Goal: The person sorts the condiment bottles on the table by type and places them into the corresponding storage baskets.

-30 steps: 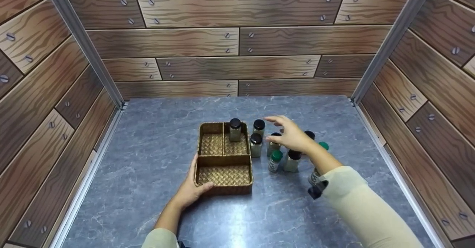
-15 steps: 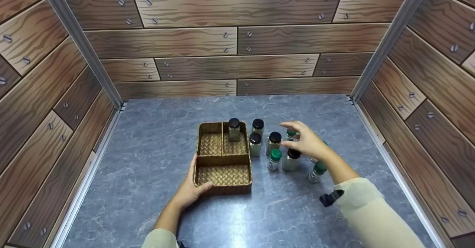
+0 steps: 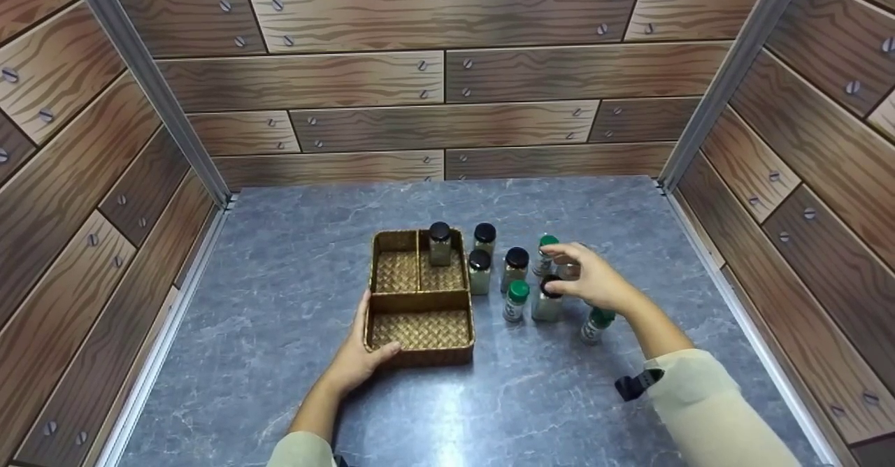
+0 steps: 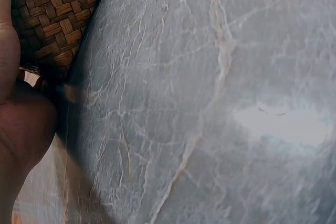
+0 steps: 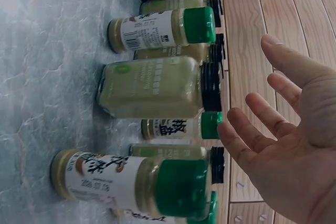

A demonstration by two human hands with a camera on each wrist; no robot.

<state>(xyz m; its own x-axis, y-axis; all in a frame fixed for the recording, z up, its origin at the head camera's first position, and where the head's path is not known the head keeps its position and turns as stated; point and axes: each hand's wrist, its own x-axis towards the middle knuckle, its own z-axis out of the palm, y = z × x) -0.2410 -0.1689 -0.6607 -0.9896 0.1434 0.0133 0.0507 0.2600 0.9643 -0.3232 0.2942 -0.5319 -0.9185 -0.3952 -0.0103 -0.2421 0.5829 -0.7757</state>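
My left hand [image 3: 358,361] holds the front left corner of a brown woven basket [image 3: 426,359], thumb at the front rim and fingers along the left side. The basket has three compartments; one black-capped spice jar [image 3: 440,245] stands in the back right one. My right hand [image 3: 596,282] hovers over the spice jars, fingers spread and nothing in them. Beneath its thumb is a square black-capped jar [image 3: 545,307], seen apart from the hand in the right wrist view. A green-capped spice bottle [image 3: 545,257] shows by the fingertips. Another green-capped bottle [image 3: 596,326] stands below the wrist.
Two black-capped jars [image 3: 480,279] stand along the basket's right side. Between them and my right hand are another black-capped jar [image 3: 515,271] and a small green-capped bottle [image 3: 516,302]. Wood-patterned walls [image 3: 447,131] enclose the grey marbled tabletop [image 3: 301,243].
My right hand has moved right and toward me over the jars, away from those beside the basket. A green-capped bottle behind it has come into view. The left hand keeps its hold.
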